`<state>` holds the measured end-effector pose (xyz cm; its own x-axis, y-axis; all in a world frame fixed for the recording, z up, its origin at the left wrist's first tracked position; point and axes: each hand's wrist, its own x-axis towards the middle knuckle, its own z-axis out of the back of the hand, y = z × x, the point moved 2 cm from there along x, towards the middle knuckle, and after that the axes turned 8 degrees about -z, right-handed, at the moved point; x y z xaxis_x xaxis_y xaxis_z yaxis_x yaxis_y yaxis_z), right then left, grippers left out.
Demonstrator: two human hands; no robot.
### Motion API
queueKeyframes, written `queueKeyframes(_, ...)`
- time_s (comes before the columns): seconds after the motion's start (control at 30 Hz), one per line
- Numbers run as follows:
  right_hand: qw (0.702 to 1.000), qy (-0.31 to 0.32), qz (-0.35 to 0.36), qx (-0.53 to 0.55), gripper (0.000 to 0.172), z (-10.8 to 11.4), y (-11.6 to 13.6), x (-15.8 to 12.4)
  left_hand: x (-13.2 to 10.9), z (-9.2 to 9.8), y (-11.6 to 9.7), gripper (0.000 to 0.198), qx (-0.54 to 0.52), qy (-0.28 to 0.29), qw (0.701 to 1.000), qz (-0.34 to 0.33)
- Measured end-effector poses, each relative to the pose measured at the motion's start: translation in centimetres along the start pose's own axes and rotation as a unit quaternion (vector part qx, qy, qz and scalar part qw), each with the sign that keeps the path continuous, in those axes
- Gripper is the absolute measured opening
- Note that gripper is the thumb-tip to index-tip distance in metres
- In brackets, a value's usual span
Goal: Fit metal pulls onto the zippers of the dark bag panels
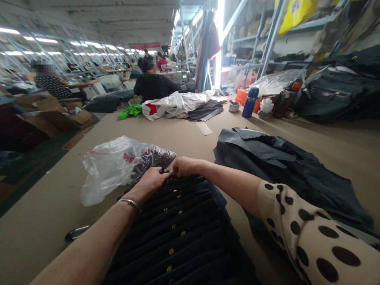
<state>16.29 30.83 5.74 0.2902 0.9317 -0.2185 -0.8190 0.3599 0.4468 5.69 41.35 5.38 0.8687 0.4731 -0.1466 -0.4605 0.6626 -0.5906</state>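
A stack of overlapping dark fabric pieces (196, 225) lies before me, with small gold-coloured metal fittings (171, 251) running down its middle. At its far end my left hand (154, 179) is closed, thumb and fingers pinched by a small dark part at the fabric's edge. Close beside it, my right hand (185, 166) is curled shut at the same edge; its fingertips are turned away, so what they grip is hidden. Just beyond the left hand is a clear plastic bag (109, 166) with dark items inside, close to the fingers.
Dark cloth (276, 158) is heaped to the right. A blue bottle (250, 103), a small bowl (234, 107) and an orange box (242, 97) stand farther back. White plastic wrapping (178, 103) lies at the table's far edge. A black-and-silver tool (76, 233) is left of my forearm.
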Motion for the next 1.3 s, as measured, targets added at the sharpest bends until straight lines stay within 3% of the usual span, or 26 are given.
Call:
queueKeyframes(0.37, 0.998, 0.027, -0.024, 0.054, 0.031, -0.7, -0.9, 0.4, -0.1, 0.1, 0.3, 0.027, -0.004, 0.002, 1.0, 0.003)
queueKeyframes(0.73, 0.999, 0.016, -0.038, 0.004, 0.029, -1.1, -0.2, 0.9, 0.2, 0.1, 0.3, 0.019, 0.025, 0.011, 1.0, 0.005)
queueKeyframes(1.03, 0.996, 0.065, -0.055, -0.004, 0.031, -0.8, 0.2, 1.6, 1.1, 0.0, 0.8, 0.015, 0.038, 0.034, 0.999, 0.013)
queueKeyframes(1.3, 0.998, 0.037, -0.055, 0.018, 0.024, -0.8, 0.0, 1.4, 0.8, 1.0, 1.1, 0.015, 0.046, 0.019, 0.998, 0.031)
